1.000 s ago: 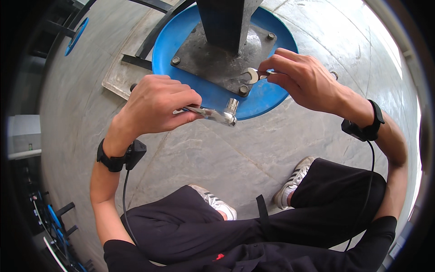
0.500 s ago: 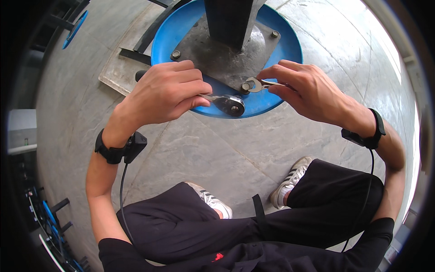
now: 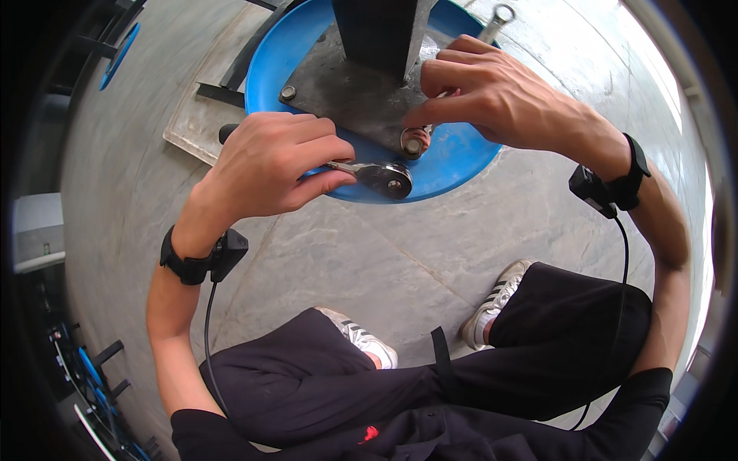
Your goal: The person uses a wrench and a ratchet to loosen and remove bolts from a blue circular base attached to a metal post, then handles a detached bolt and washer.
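Note:
My left hand (image 3: 280, 163) is closed round a ratchet wrench (image 3: 388, 179), its shiny round head sticking out past my thumb and its dark handle end showing on the other side. In my right hand (image 3: 492, 92) I grip a combination wrench (image 3: 492, 27). Its ring end points up and away, while its open end sits by the front bolt (image 3: 413, 144), partly covered by my fingers. That bolt is at the near corner of a dark metal base plate (image 3: 338, 100) under a black square post (image 3: 377, 38). Another bolt (image 3: 287, 93) sits at the plate's left corner.
Beneath the plate lies a round blue base (image 3: 461, 165). A pale board (image 3: 184, 127) and black bars (image 3: 219, 94) lie to its left. Grey tiled floor (image 3: 346, 253) spreads round my crossed legs and shoes. Cables run from the devices on both wrists (image 3: 227, 253).
My right hand has moved up and away, swinging the combination wrench so its ring end now points upward. My left hand keeps the ratchet nearly in place. The view has shifted slightly.

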A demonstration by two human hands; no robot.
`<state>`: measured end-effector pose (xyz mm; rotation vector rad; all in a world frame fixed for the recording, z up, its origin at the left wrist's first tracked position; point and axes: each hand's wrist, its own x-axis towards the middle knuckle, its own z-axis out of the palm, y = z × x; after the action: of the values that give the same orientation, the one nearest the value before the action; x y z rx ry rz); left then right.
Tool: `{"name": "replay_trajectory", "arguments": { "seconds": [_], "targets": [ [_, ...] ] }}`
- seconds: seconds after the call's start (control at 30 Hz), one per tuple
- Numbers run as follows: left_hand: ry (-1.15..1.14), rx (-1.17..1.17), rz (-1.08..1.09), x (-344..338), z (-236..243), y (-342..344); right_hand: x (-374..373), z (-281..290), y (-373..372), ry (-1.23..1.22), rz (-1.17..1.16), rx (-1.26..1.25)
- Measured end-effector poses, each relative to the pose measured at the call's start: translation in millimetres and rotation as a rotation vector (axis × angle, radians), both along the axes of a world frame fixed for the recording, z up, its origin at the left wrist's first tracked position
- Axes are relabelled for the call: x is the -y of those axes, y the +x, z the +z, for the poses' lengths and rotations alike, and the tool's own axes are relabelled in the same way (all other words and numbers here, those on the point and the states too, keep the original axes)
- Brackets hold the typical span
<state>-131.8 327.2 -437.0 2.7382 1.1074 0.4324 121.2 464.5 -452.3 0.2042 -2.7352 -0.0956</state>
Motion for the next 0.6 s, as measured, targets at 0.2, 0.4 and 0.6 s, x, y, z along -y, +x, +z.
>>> {"name": "replay_trajectory", "arguments": {
  "seconds": [0.2,0.4,0.6],
  "targets": [
    [0.007,-0.009,0.02,3,2,2,-4,5,-1,0.065,0.037,-0.017],
    [-0.018,-0.041,0.023,0,4,8,1,-5,20,0.061,-0.068,0.029],
    [-0.021,-0.046,0.024,2,2,10,2,-9,22,-0.016,-0.055,-0.008]
  ]
}}
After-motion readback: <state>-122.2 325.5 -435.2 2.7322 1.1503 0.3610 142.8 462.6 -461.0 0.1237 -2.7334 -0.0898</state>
